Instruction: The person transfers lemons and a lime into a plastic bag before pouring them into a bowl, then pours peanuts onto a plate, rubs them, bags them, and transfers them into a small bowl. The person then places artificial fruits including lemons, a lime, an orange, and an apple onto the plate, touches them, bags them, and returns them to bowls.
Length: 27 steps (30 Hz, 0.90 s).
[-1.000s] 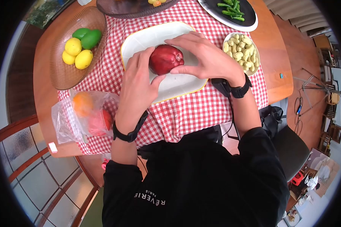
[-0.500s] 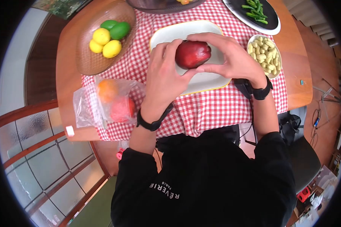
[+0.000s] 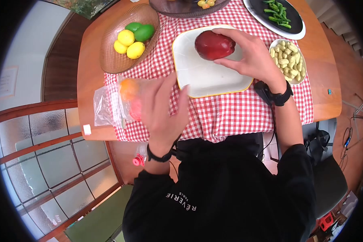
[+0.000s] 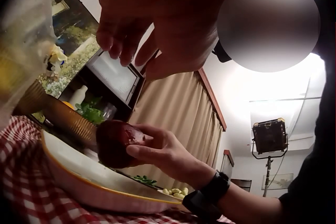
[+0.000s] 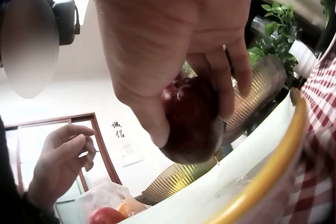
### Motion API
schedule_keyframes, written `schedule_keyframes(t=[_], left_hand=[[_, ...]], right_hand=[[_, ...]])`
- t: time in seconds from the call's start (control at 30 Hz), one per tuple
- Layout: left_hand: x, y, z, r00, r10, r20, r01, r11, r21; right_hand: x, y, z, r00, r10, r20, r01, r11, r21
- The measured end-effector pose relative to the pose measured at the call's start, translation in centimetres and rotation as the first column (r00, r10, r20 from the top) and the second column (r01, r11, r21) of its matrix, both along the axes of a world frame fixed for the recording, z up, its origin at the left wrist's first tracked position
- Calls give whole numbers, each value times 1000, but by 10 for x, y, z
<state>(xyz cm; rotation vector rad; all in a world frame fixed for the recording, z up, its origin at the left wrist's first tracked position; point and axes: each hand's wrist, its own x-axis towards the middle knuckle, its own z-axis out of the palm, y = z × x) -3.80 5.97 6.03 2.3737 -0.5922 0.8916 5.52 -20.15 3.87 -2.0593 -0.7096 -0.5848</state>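
My right hand (image 3: 257,56) grips a dark red apple (image 3: 214,45) by one end, thumb on the near side and fingers on the far side. In the right wrist view the apple (image 5: 193,121) hangs above the white tray. This shallow tray (image 3: 213,82) has a yellow rim and lies on the checked cloth. My left hand (image 3: 163,115), blurred, is off the apple with fingers extended and nothing held. It hovers near a clear plastic bag (image 3: 105,105) and partly covers it. Inside the bag are an orange (image 3: 128,89) and a red fruit (image 3: 135,109).
A brown ribbed basket (image 3: 109,58) at the left holds lemons and green fruit. To the right stand a bowl of peanuts (image 3: 287,62) and a dark plate (image 3: 262,16) with green peppers. Another dark bowl (image 3: 177,10) sits at the back.
Both hands were around the apple before. The left hand has let go and moved back toward the bag, while the right hand keeps its hold. The camera view has shifted.
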Motion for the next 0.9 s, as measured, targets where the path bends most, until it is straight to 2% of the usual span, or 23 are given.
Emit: schedule_keyframes(t=[0.03,0.07,0.1,0.13,0.17,0.2,0.23,0.3,0.33,0.4,0.5,0.63,0.7,0.77,0.8,0.83,0.87,0.9], left_hand=[[-9,11,-4,994,72,86,-76,996,46],[-17,24,-8,985,132,113,-139,989,56],[-26,35,-13,970,196,141,-207,976,66],[-37,45,-20,969,204,136,-215,974,72],[-43,53,-27,947,311,84,-313,949,19],[-47,60,-34,913,408,27,-407,913,-33],[-50,65,-40,913,408,32,-406,913,-41],[-57,72,-48,877,464,-123,-470,882,-21],[-57,74,-50,873,473,-123,-480,877,-34],[-54,77,-49,900,404,-165,-431,880,-200],[-46,77,-32,900,410,-149,-435,870,-232],[-40,86,-24,928,370,-49,-371,904,-213],[-43,86,-20,937,339,-81,-348,925,-152],[-47,83,-22,938,334,-90,-345,920,-184],[-48,84,-27,958,280,-66,-288,943,-167],[-48,83,-27,973,225,-44,-229,962,-147],[-54,81,-24,966,238,-104,-249,962,-111],[-52,82,-25,965,243,-100,-254,960,-117]], right_hand=[[-1,-2,0,999,-16,34,19,995,-96],[-3,-2,4,1000,0,30,-1,1000,14],[-5,-3,5,1000,2,25,-2,1000,13],[-7,-2,6,999,-2,-37,0,999,-53],[-7,-3,8,996,-14,-89,3,993,-122],[-6,-4,3,996,-65,-52,53,977,-205],[-7,-3,6,997,-66,-43,56,976,-209],[-9,4,12,997,28,-67,-28,1000,-4],[-11,6,14,997,62,-39,-62,998,-6],[-25,21,21,988,137,-71,-139,990,-28],[-54,60,26,935,306,-179,-317,948,-36],[-74,115,24,951,219,-220,-233,972,-39],[-77,137,20,956,171,-238,-183,983,-26],[-78,157,16,945,125,-303,-116,992,47],[-79,164,13,947,129,-293,-122,992,42],[-80,171,11,945,89,-314,-55,992,116],[-81,177,8,939,52,-341,14,982,187],[-82,183,4,940,56,-337,7,983,182]])
